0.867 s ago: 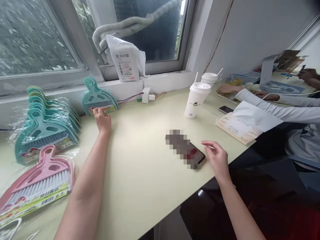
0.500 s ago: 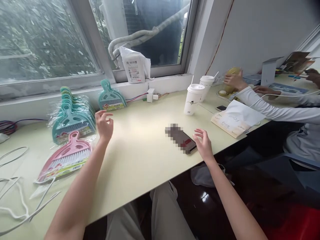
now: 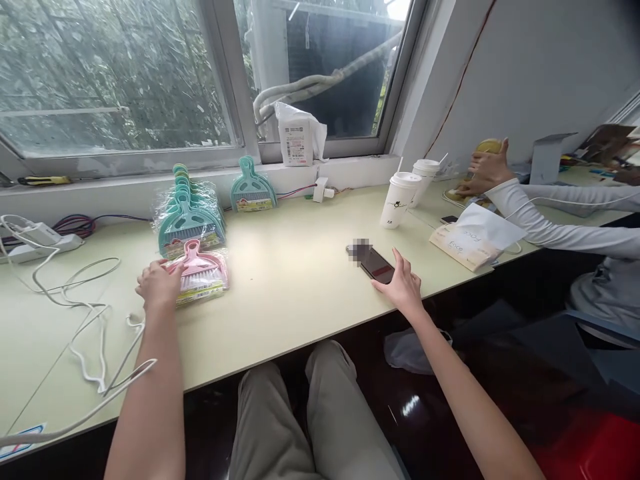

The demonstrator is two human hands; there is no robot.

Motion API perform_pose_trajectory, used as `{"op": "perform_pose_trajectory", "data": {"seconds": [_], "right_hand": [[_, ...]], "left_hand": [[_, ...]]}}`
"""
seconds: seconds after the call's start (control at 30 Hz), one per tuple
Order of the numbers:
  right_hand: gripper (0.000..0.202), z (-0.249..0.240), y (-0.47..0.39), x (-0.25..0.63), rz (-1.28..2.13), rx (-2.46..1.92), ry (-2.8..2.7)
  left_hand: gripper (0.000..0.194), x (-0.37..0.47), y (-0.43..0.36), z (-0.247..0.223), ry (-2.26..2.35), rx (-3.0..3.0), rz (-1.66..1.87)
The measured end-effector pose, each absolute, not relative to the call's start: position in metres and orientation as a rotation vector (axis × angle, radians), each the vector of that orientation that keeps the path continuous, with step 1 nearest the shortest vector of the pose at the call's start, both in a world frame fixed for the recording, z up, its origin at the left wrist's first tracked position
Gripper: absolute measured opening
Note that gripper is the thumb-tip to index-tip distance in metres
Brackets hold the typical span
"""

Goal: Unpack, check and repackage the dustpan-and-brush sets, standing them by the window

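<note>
My left hand is at the left edge of a pink dustpan and brush set in clear plastic wrap, its fingers bent and closed on that edge. The set lies on the table just in front of a row of wrapped teal dustpan sets. Farther right, my right hand has its thumb and fingers around the near end of a dark phone. The phone's far end is blurred out. One more teal dustpan set leans against the window ledge.
Loose white cables and a power strip lie at the left. Two white paper cups with straws and a tissue pack stand to the right. Beyond them, another person's hand holds something yellow.
My left hand has moved down and left onto the pink set. My right hand has closed around the phone's near end. The view has shifted left.
</note>
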State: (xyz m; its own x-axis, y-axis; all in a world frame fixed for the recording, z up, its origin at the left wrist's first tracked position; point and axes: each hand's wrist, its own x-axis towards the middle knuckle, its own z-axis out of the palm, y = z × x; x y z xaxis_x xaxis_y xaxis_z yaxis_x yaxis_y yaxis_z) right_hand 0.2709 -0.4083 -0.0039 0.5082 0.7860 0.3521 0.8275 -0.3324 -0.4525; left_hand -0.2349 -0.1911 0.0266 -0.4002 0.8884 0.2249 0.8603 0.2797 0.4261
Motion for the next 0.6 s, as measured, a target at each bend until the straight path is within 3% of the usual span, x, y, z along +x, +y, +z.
{"op": "perform_pose_trajectory", "data": {"seconds": [0.23, 0.4, 0.5, 0.6], "right_hand": [[0.095, 0.002, -0.353, 0.310, 0.064, -2.226, -1.250], [0.084, 0.009, -0.316, 0.295, -0.135, -2.179, -1.259], [0.058, 0.011, -0.295, 0.242, -0.261, -1.965, -1.525], [0.048, 0.007, -0.266, 0.172, -0.054, -1.716, -1.805]], "left_hand": [[0.081, -0.241, -0.200, 0.030, 2.537, 1.521, 0.644], [0.112, -0.257, -0.207, 0.032, 2.422, 1.395, 0.770], [0.101, -0.264, -0.207, 0.032, 2.216, 1.423, 0.807], [0.091, -0.265, -0.204, 0.028, 1.992, 1.344, 0.946]]}}
